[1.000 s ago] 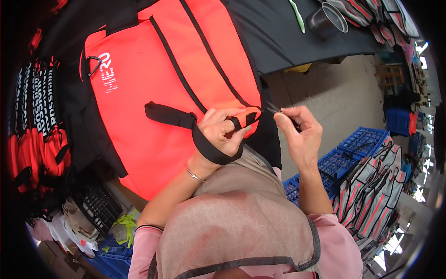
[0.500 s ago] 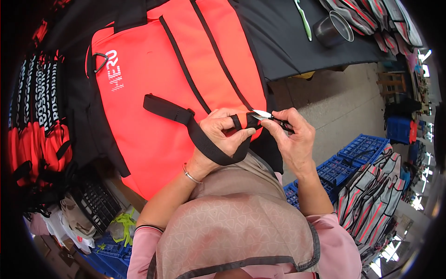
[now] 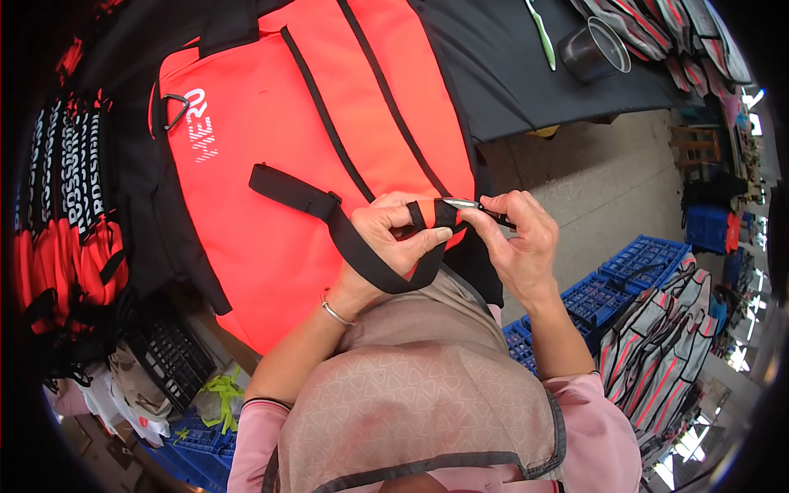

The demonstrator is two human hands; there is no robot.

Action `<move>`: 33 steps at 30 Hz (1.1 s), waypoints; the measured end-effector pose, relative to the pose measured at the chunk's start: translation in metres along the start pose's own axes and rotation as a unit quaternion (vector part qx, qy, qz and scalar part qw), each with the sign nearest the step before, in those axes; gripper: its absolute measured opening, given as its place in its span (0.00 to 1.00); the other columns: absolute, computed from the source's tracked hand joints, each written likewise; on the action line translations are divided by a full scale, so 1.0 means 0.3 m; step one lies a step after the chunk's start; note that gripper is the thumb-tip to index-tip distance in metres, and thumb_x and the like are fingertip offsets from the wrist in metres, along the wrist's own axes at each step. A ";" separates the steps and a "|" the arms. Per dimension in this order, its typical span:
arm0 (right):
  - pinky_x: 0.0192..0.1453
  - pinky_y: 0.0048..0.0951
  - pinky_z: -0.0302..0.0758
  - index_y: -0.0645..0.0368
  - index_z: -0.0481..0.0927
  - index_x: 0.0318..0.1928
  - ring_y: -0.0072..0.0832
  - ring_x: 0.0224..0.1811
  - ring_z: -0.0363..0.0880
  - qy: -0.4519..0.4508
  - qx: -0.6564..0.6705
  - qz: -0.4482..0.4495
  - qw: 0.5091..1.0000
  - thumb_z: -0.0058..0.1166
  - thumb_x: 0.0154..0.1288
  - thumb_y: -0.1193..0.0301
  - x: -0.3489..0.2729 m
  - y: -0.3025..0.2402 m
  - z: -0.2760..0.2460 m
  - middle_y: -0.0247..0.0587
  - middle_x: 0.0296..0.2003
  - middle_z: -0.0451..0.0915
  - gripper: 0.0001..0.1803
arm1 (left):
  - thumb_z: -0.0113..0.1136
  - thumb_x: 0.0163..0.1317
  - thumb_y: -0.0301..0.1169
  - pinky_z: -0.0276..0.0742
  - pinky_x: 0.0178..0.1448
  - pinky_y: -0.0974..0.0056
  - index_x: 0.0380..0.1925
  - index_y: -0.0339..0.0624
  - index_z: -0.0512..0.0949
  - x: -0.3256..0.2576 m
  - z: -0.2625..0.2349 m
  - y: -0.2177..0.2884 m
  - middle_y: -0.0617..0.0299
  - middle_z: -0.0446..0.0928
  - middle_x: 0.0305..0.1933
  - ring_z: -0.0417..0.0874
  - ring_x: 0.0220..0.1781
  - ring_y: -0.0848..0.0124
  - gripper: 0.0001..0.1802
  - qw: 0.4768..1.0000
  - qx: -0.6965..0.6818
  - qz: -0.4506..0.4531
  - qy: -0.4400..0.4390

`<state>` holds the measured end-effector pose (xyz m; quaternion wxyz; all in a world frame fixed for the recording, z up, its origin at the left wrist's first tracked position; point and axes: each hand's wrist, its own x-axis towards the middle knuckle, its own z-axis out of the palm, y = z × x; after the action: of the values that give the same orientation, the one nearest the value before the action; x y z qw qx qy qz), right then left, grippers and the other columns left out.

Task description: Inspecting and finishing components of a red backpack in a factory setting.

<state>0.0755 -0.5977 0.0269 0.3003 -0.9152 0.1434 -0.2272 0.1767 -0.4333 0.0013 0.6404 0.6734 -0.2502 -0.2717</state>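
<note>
A large bright orange-red bag (image 3: pixel 271 197) with black trim lies on the black-covered table before me. At its near right edge, my left hand (image 3: pixel 393 238) pinches the bag's black-and-orange strap end (image 3: pixel 434 214) between thumb and fingers. A black webbing strap (image 3: pixel 353 246) with a slider loops over and below that hand. My right hand (image 3: pixel 519 238) is closed around small thread snips (image 3: pixel 485 209). Their metal blades look pressed together and lie against the fabric that the left hand holds. The far part of the snips is hidden by the fingers.
A metal cup (image 3: pixel 593 51) and a green-and-white tool (image 3: pixel 542 34) lie on the table (image 3: pixel 501 90) at back right. Blue crates (image 3: pixel 641 267) and striped grey pieces (image 3: pixel 657 345) stand at right. Orange-and-black pieces (image 3: pixel 74 238) are stacked at left, above a black crate (image 3: pixel 168 353).
The snips' blades have gone from spread apart to together at the fabric. Both hands have stayed in nearly the same place.
</note>
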 end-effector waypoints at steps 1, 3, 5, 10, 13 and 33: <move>0.28 0.28 0.72 0.61 0.81 0.32 0.26 0.24 0.77 0.011 0.010 -0.013 1.000 0.73 0.53 0.71 -0.001 0.008 0.007 0.36 0.24 0.81 0.12 | 0.73 0.51 0.23 0.77 0.48 0.64 0.42 0.41 0.88 0.001 -0.002 0.000 0.58 0.85 0.37 0.81 0.40 0.70 0.15 0.999 -0.036 -0.032 -0.006; 0.28 0.25 0.71 0.61 0.81 0.32 0.23 0.24 0.76 0.002 0.086 0.062 0.994 0.73 0.54 0.72 -0.009 0.018 0.014 0.35 0.23 0.80 0.11 | 0.73 0.51 0.23 0.78 0.48 0.65 0.42 0.41 0.88 0.004 -0.004 0.000 0.58 0.85 0.38 0.81 0.40 0.71 0.15 0.999 -0.043 -0.031 -0.008; 0.28 0.23 0.70 0.62 0.81 0.33 0.19 0.24 0.75 -0.010 0.161 0.135 0.978 0.72 0.55 0.73 -0.006 0.009 0.010 0.34 0.23 0.80 0.11 | 0.73 0.52 0.23 0.78 0.47 0.66 0.42 0.40 0.88 0.003 -0.009 -0.001 0.58 0.85 0.38 0.81 0.39 0.72 0.15 0.998 -0.051 -0.029 -0.007; 0.29 0.21 0.70 0.63 0.82 0.32 0.14 0.26 0.75 -0.040 0.115 0.075 0.990 0.71 0.58 0.72 0.012 -0.005 -0.008 0.31 0.23 0.79 0.10 | 0.73 0.52 0.24 0.78 0.45 0.69 0.42 0.41 0.88 0.003 -0.015 -0.002 0.57 0.85 0.38 0.80 0.40 0.76 0.15 0.997 -0.064 -0.046 -0.014; 0.30 0.20 0.71 0.63 0.81 0.31 0.13 0.29 0.75 -0.067 0.066 0.028 0.995 0.70 0.59 0.71 0.025 0.008 -0.011 0.32 0.24 0.81 0.10 | 0.74 0.51 0.27 0.79 0.46 0.67 0.41 0.41 0.88 -0.011 -0.017 -0.002 0.57 0.85 0.39 0.82 0.40 0.71 0.15 0.998 -0.043 -0.055 -0.011; 0.19 0.17 0.57 0.59 0.78 0.37 0.09 0.20 0.64 0.012 0.351 0.352 0.868 0.68 0.60 0.71 0.090 0.073 0.136 0.25 0.25 0.74 0.11 | 0.66 0.59 0.30 0.75 0.62 0.59 0.64 0.41 0.74 -0.466 -0.721 0.064 0.44 0.69 0.69 0.74 0.66 0.55 0.31 0.771 0.507 -0.014 0.385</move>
<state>0.1164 -0.6059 -0.0068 0.6599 -0.6355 0.3708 -0.1522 0.2237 -0.1814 0.0336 0.2445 0.9522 -0.0746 0.1674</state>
